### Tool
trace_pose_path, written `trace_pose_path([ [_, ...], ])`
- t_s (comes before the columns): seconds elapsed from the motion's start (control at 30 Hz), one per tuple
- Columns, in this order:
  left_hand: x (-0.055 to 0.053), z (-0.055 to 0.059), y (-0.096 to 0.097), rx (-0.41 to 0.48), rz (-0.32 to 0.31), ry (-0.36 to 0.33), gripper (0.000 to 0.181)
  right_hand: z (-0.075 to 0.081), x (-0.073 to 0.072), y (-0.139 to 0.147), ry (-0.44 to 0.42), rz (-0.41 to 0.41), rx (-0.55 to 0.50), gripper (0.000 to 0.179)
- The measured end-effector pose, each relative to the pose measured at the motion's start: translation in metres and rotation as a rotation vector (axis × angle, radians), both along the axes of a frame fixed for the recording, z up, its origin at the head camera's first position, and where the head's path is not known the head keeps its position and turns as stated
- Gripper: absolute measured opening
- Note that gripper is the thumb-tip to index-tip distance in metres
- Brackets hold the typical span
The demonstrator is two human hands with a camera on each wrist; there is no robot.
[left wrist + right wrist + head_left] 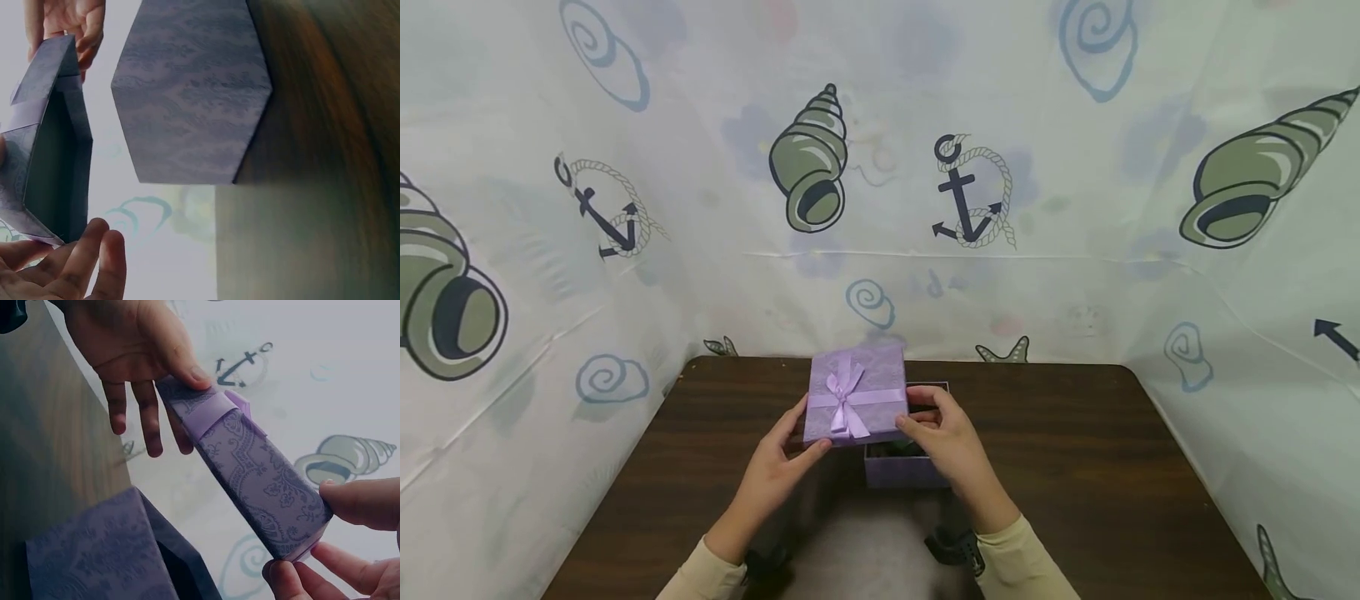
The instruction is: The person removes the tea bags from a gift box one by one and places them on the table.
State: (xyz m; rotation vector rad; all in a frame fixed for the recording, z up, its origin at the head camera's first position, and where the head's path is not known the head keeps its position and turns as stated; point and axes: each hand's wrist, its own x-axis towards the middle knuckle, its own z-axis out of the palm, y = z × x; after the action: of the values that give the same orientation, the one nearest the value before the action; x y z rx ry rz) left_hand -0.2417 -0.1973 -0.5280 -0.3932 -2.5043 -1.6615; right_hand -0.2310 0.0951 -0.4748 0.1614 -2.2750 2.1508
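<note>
Both hands hold a light purple gift-box lid (880, 371) with a ribbon bow (845, 400) on top, raised and tilted over the table. My left hand (775, 467) grips its left side, thumb at the near corner. At the right side, my right hand (955, 442) pinches the edge between thumb and fingers. The lid's dark hollow underside (59, 162) shows in the left wrist view. Partly behind the lid stands the purple box base (906, 473), open at the top. Something dark green (901, 448) shows inside it, mostly hidden.
The dark brown wooden table (1060, 467) carries the box base near its middle. White cloth (700, 100) printed with shells and anchors hangs behind the table and along both sides. A dark wrist strap (953, 546) sits by the right sleeve.
</note>
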Motion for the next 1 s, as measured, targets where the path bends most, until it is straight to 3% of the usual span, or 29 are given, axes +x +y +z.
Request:
trace_pose_path([
  [0.27, 0.003, -0.007, -0.017, -0.013, 0.044, -0.002, 0.079, -0.009, -0.002, -0.018, -0.015, 0.020, -0.044, 0.044],
  [0.63, 0.013, -0.016, -0.047, 0.020, 0.075, -0.043, 0.075, -0.016, -0.006, -0.036, -0.052, 0.162, -0.025, 0.049],
  [0.77, 0.014, -0.016, -0.053, 0.019, 0.080, -0.066, 0.075, -0.017, -0.006, -0.041, -0.049, 0.179, -0.023, 0.048],
  [1.0, 0.014, -0.015, -0.062, 0.045, 0.099, -0.045, 0.074, -0.018, -0.008, -0.052, -0.087, 0.185, -0.027, 0.044],
])
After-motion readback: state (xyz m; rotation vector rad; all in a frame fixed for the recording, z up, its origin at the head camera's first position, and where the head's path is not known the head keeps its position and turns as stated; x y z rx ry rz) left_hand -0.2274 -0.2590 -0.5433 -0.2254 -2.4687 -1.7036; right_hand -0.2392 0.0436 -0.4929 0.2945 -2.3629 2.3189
